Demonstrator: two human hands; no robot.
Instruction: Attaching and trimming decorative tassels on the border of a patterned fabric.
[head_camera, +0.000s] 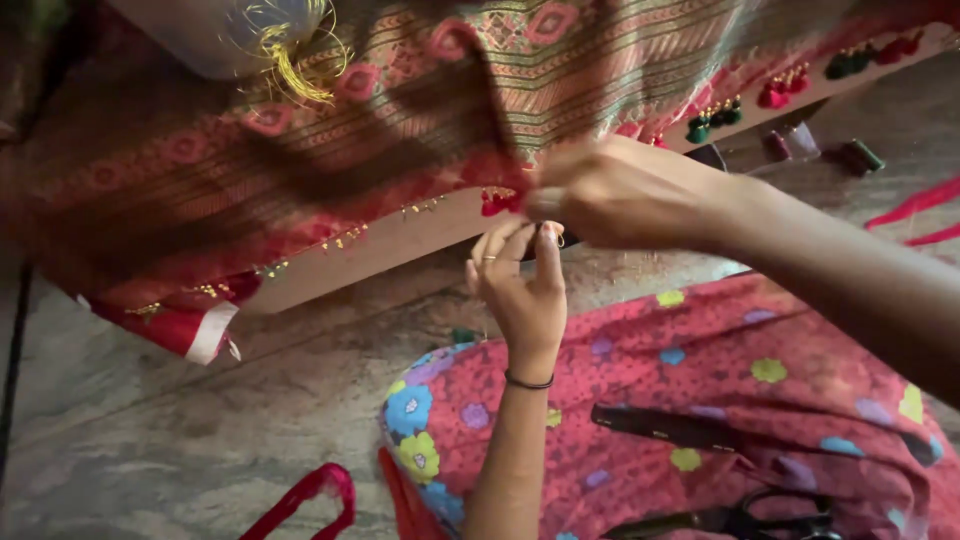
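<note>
Black scissors (745, 520) are seen lying on the floral lap. Above them, the left hand (520, 285) is raised palm-up, fingers pinched near a red tassel (500, 200). The right hand (610, 195), reaching across from the right, is closed on that tassel at the patterned fabric's (400, 120) edge.

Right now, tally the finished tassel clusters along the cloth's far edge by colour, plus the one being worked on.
Red thread tassel clusters: 2, second at
Green thread tassel clusters: 2, second at
Red tassel at the fingers: 1, at
Total: 5
</note>
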